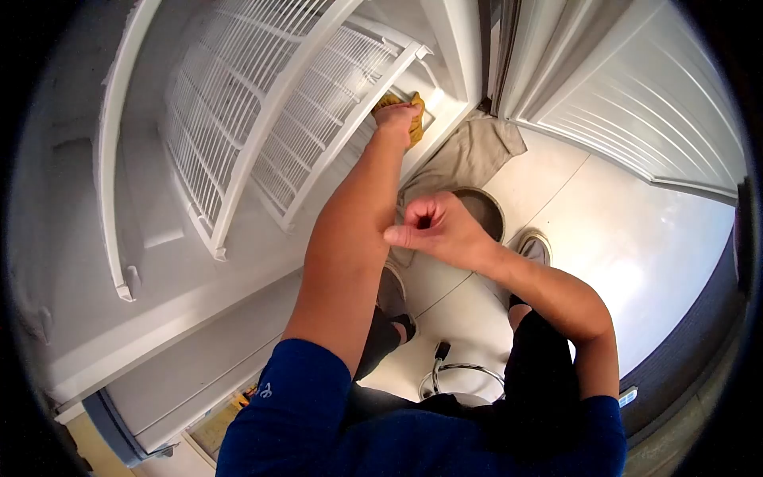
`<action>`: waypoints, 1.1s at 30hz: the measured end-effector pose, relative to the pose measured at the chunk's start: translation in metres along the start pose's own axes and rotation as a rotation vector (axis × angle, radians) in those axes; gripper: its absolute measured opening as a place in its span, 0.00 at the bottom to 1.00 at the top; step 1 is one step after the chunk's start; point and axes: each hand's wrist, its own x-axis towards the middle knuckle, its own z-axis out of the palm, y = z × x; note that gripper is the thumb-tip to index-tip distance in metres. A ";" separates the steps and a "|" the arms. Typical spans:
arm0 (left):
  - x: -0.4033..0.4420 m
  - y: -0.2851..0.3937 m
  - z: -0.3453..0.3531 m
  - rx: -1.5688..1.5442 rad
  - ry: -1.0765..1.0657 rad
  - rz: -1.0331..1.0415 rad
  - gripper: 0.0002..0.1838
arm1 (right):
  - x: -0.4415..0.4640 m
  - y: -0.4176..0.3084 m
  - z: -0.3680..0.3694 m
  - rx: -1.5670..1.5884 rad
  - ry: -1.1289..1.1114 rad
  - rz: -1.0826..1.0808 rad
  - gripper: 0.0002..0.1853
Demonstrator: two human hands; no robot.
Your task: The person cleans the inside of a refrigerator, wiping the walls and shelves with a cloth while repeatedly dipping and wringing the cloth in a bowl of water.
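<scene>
My left hand (397,118) reaches into the open white appliance, its fingers closed on a mustard-yellow cloth (417,127). The cloth presses on the inner floor beside the front edge, below a white wire shelf (314,119). My right hand (433,226) is curled beside my left forearm, its thumb close to or touching the skin near the elbow. A hollow shows between its bent fingers and nothing is visible in it. The fingertips of my left hand are partly hidden by the cloth.
An open white door (636,95) with a ribbed inner panel stands at the upper right. A grey-brown cloth (469,155) lies on the tiled floor, by a round dark container (485,211). A chrome ring base (465,369) is between my legs. More wire shelving (226,103) is at left.
</scene>
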 end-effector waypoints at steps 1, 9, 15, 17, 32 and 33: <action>0.004 -0.002 0.000 0.011 -0.012 -0.001 0.15 | 0.000 0.001 0.005 -0.014 -0.033 -0.058 0.24; -0.002 0.001 -0.004 0.011 -0.054 -0.030 0.17 | 0.006 0.022 -0.010 -0.207 0.078 0.019 0.26; 0.001 0.004 -0.003 0.042 -0.016 -0.069 0.17 | -0.003 -0.008 0.014 -0.034 -0.034 -0.011 0.28; 0.005 0.002 -0.010 0.023 -0.055 -0.078 0.16 | 0.002 0.014 0.007 0.037 -0.001 -0.072 0.28; -0.006 0.006 -0.009 0.027 -0.103 -0.101 0.18 | -0.018 0.058 -0.023 -0.082 0.118 0.054 0.29; -0.013 0.001 -0.012 0.083 -0.096 0.064 0.16 | -0.027 0.060 -0.026 -0.049 0.107 0.088 0.29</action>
